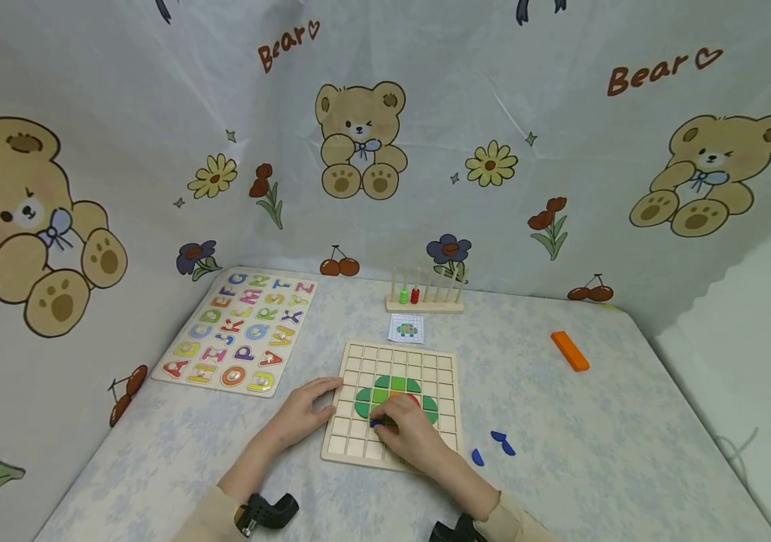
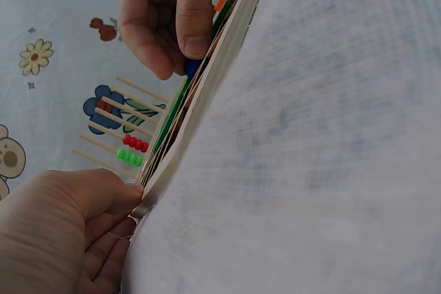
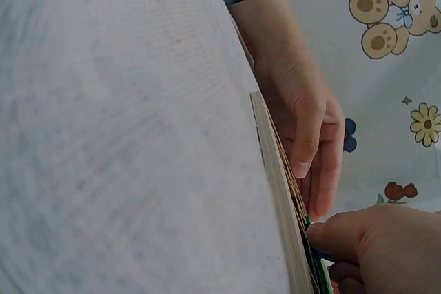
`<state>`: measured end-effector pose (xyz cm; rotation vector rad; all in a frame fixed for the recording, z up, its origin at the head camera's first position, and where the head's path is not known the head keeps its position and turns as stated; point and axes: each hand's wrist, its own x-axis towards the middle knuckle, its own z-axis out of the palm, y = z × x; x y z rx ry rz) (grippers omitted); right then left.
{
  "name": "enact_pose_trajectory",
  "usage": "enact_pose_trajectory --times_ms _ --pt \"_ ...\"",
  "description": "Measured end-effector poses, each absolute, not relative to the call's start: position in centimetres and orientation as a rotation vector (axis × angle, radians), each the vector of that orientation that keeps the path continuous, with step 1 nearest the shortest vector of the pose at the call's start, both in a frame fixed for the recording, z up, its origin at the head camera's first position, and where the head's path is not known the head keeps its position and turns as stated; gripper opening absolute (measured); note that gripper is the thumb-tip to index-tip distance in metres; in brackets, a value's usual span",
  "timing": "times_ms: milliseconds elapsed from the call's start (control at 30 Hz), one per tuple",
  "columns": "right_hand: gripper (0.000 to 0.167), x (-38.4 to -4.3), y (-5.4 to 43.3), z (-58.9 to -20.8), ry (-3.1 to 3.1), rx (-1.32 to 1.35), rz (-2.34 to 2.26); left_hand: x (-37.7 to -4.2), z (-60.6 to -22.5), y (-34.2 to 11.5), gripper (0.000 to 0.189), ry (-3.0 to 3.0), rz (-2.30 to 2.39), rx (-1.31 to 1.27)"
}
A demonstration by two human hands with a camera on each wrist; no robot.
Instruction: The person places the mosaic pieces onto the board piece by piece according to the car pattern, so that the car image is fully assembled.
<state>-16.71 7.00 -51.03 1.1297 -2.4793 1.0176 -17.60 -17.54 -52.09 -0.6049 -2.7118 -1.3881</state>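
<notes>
A square wooden grid board (image 1: pixel 344 446) lies flat on the table. Green, orange and red pieces fill several squares around its middle; a green quarter-round piece (image 1: pixel 430 403) shows at their right. Over the lower part of this pattern, my right hand (image 1: pixel 415 436) pinches a small blue piece (image 1: pixel 376 423) between thumb and fingers, close to the grid. The blue piece (image 2: pixel 192 67) also peeks out under the fingertips in the left wrist view. My left hand (image 1: pixel 299 415) rests against the board's left edge, thumb and fingertips touching it. The right hand covers part of the pattern.
Three loose blue pieces (image 1: pixel 477 457) lie right of the board. Behind it are a pattern card (image 1: pixel 406 328) and a peg stand (image 1: pixel 426 306) with green and red beads. A letter board (image 1: pixel 236 331) lies at left, an orange block (image 1: pixel 570 351) at right.
</notes>
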Motion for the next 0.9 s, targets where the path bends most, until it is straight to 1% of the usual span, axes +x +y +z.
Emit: enact_pose_trajectory --times_ms 900 --pt "0.016 -16.64 6.91 -50.91 -2.487 1.162 1.024 -17.72 -52.07 -17.47 0.046 -2.733 -1.407 -0.576"
